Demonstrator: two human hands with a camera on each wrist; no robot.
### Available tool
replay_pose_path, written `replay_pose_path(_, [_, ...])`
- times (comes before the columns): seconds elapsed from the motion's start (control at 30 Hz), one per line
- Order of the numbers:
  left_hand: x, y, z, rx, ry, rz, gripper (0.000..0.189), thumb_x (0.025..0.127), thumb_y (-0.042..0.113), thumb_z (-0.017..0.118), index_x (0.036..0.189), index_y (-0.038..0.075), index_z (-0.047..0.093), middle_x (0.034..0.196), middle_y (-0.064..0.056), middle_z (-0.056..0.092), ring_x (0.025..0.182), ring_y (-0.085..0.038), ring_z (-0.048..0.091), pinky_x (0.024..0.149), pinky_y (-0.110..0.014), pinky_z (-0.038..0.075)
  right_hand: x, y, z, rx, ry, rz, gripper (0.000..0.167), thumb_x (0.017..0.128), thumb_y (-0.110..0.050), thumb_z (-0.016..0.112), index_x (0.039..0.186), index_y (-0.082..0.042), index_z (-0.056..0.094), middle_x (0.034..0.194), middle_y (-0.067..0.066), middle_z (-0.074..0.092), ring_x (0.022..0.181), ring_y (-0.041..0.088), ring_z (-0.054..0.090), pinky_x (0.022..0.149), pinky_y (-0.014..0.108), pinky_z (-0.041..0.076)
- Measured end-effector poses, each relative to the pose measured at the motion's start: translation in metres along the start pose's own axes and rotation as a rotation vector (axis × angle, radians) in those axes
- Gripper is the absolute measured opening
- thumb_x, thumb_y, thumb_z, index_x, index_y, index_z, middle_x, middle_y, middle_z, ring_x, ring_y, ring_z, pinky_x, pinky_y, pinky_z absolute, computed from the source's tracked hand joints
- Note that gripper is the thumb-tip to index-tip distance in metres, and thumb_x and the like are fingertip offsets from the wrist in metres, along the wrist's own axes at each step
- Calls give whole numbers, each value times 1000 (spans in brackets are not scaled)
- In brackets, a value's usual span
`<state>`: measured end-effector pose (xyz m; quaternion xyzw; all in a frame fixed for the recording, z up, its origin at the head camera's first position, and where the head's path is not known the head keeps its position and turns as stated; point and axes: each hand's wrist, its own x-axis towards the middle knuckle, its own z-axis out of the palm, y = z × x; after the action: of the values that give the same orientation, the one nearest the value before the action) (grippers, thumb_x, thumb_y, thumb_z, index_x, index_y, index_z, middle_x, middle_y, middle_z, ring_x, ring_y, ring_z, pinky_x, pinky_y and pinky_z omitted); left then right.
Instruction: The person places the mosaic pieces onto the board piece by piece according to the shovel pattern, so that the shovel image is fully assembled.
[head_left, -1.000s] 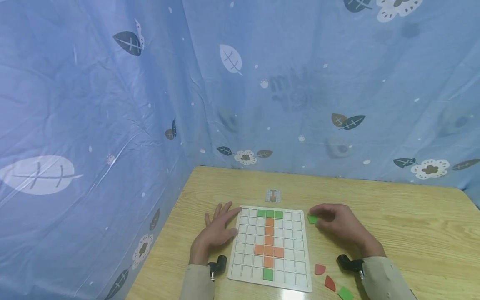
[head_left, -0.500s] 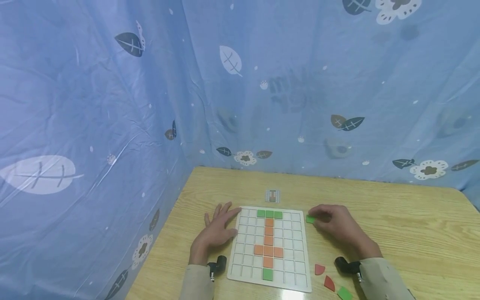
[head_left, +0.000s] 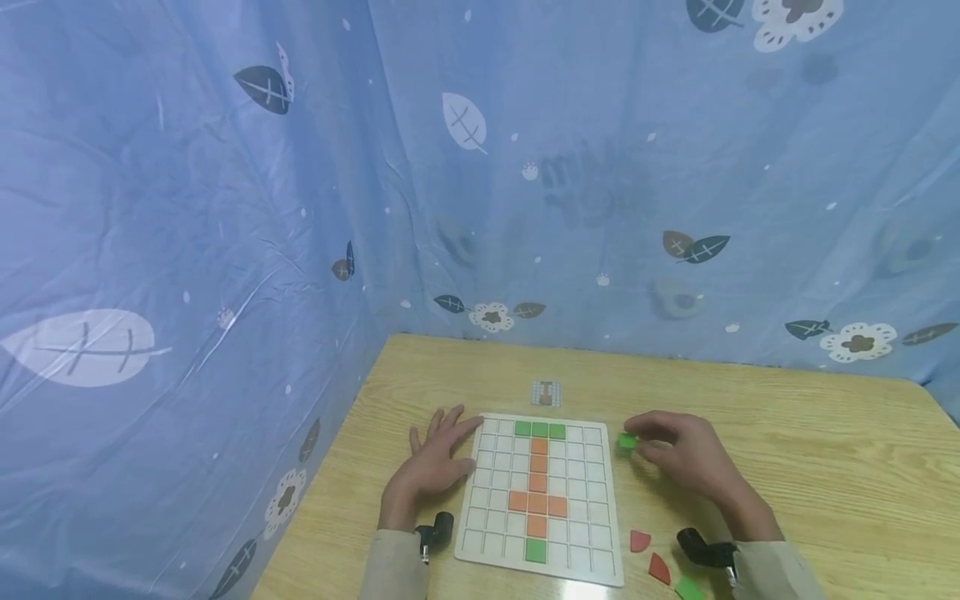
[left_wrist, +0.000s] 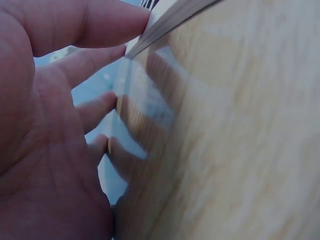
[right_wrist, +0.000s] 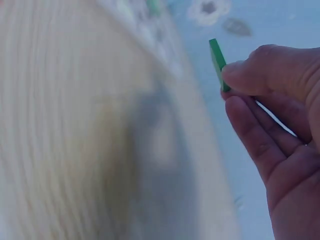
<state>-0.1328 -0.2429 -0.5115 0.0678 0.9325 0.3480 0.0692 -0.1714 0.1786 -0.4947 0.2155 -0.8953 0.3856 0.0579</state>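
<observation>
A white grid board [head_left: 495, 527] lies on the table, with green squares in its top row, an orange cross of squares and one green square near the bottom. My left hand [head_left: 433, 463] rests at its left side, fingers spread; in the left wrist view the thumb [left_wrist: 110, 22] touches the board's edge [left_wrist: 175, 22]. Just right of the board's upper right corner, my right hand [head_left: 688, 454] pinches a green square tile [head_left: 626, 442] between thumb and fingertips. The right wrist view shows this tile [right_wrist: 216, 56] edge-on, above the table.
Two red quarter-circle pieces [head_left: 659, 568] and a loose green tile [head_left: 688, 588] lie right of the board's lower corner. A small pattern card [head_left: 546, 393] is behind the board. Blue patterned cloth [head_left: 600, 208] hangs along the table's back and left.
My right hand, with the green tile, shifts slightly left and then back to the right, staying beside the board. The left hand keeps its place, and the squares on the board are unchanged.
</observation>
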Motion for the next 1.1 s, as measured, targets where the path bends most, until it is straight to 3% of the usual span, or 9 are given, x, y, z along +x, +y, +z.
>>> replay_pose_path(0.2, [1,0,0,4,-5,-4,73,94,17,68,165,25,52,183,-14,24,171,-45,1,126,-81,-16,-13,-39,-10,33,30,-33,33,90,-1,85,116,-21,83,117,-5,82,104,16,81,95,38,67])
replay_pose_path(0.37, [0,-1,0,-4,-2,0,73,93,17,68,164,25,52,182,-15,25,171,-46,1,125,-82,-15,-22,-64,-12,27,68,-45,36,88,-2,87,115,-25,84,115,-14,81,110,1,75,96,24,64])
replay_pose_path(0.53, [-1,0,-1,-19,1,4,73,92,16,68,164,24,53,182,-15,25,171,-47,2,125,-82,-15,-31,-85,-12,74,68,-24,36,89,-3,87,114,-29,83,112,-18,81,110,-3,74,96,16,60])
replay_pose_path(0.87, [-3,3,-2,-18,-5,-8,74,92,17,67,164,24,52,182,-15,24,171,-46,1,126,-81,-16,-45,-111,-2,107,80,-28,39,88,-4,88,111,-35,82,109,-22,80,105,-1,76,94,22,62])
replay_pose_path(1.1, [-3,3,-3,-12,-5,-5,74,92,16,66,164,24,53,182,-15,25,171,-46,2,125,-82,-15,-50,-123,7,135,45,46,38,88,-6,88,111,-37,82,107,-26,79,102,3,77,95,32,64])
